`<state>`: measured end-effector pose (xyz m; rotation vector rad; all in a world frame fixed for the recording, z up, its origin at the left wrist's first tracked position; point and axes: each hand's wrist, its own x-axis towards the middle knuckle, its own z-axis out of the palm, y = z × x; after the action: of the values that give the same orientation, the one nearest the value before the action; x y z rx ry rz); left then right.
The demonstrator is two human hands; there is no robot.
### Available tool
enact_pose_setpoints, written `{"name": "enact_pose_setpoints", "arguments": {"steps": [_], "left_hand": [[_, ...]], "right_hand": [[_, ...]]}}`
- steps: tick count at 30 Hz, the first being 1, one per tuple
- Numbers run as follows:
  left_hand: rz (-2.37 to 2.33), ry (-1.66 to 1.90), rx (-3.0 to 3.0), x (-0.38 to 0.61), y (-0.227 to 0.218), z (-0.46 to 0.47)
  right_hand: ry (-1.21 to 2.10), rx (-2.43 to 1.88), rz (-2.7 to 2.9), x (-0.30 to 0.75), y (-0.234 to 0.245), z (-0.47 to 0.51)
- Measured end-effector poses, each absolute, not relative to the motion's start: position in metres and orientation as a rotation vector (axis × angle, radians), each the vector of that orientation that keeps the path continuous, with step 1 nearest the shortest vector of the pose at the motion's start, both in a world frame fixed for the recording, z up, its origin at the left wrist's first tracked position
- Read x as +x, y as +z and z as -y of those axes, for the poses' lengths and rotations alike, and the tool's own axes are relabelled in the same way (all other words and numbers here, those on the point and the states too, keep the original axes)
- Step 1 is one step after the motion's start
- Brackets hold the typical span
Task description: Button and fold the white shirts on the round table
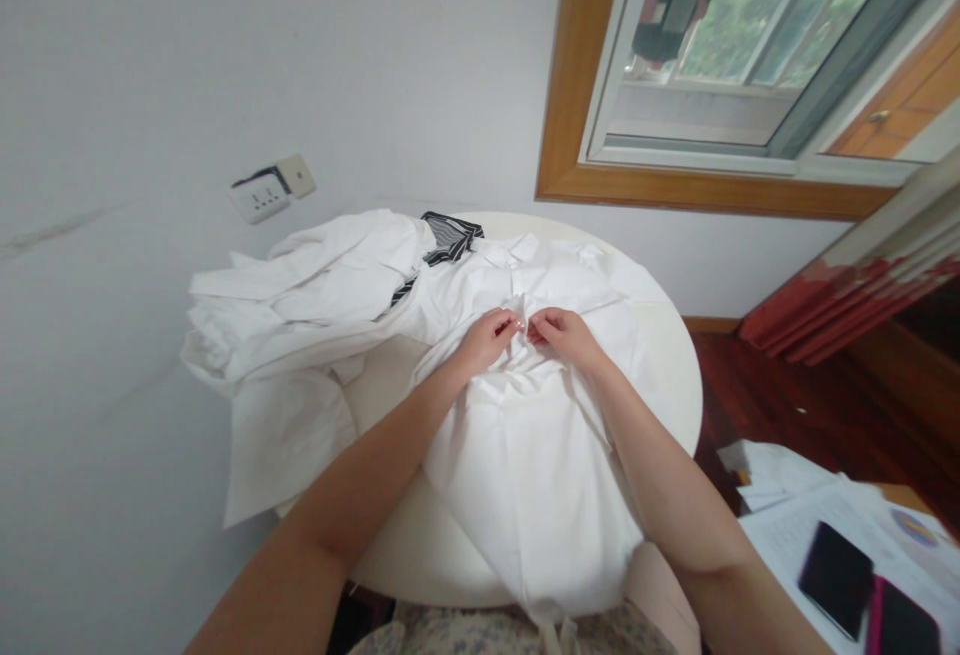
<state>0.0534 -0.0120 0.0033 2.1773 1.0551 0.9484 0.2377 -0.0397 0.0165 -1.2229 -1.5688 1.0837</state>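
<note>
A white shirt (pixel 525 445) lies spread on a round white table (pixel 667 365), its collar toward the wall and its hem hanging over the near edge. My left hand (pixel 487 337) and my right hand (pixel 564 333) meet at the shirt's front, just below the collar. Both pinch the fabric there with fingertips nearly touching. Whatever small part sits between the fingers is hidden by them.
A pile of white garments (pixel 300 305) with a black-and-white striped piece (pixel 450 235) covers the table's left side and hangs off it. A wall socket (pixel 259 197) is behind. At lower right, papers (pixel 795 525) carry a black phone (pixel 836 575). A wood-framed window (pixel 675 55) is at right.
</note>
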Motion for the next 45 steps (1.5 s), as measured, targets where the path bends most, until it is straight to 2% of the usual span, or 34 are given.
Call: {"name": "enact_pose_setpoints", "arguments": {"steps": [10,18,22,30,45], "left_hand": [[-1.041,0.984,2.187,0.053,0.000,0.011],[-1.100,0.956,2.165,0.052,0.001,0.011],[-1.129,0.924,2.118,0.052,0.001,0.010],[-1.051,0.946,2.163,0.053,0.000,0.011],[-1.268,0.933,2.236,0.056,-0.008,0.010]], "right_hand": [[1.274,-1.139,1.388,0.236,0.016,0.038],[1.215,-1.144,1.441,0.232,0.002,0.033],[1.049,-1.206,1.647,0.229,-0.003,0.033],[0.475,-1.458,2.056,0.223,0.005,0.038],[0.115,-1.674,2.216,0.207,0.018,0.055]]}}
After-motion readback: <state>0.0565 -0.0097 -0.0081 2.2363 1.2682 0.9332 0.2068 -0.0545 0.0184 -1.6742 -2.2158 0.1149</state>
